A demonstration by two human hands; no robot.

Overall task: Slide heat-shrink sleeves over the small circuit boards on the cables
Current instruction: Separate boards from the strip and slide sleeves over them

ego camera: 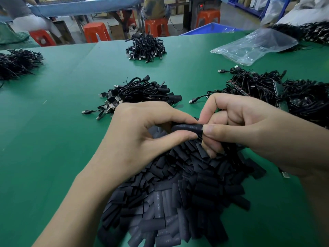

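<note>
Left hand: the left hand (142,129) pinches the left part of one heat-shrink sleeve (188,128) between thumb and forefinger, with the other fingers curled beneath
Right hand: the right hand (249,125) grasps the same sleeve at its right end, thumb tip pressed on the end and forefinger bent over the top
Held sleeve: black with white printed lettering, lying roughly level between the two hands, raised above the pile; whether a board is inside it cannot be told
Sleeve pile: a broad heap of loose sleeves (178,202), flat black cut pieces, spreads over the near part of the green table (53,139) directly under both hands
Nearest cables: a bundle of USB cables (140,94) lies just beyond the left hand, plugs fanned towards the left
Right cables: a larger tangle of cables (258,86) lies beyond the right hand, with what looks like a strip of small circuit boards and red wires in it
Far cables: another cable bundle (146,48) sits near the far edge, and a heap (16,63) lies at the left edge
Plastic bag: a clear plastic bag (254,45) lies crumpled at the far right
Behind the table: orange stools (96,32) and a blue bin (211,28)
</note>
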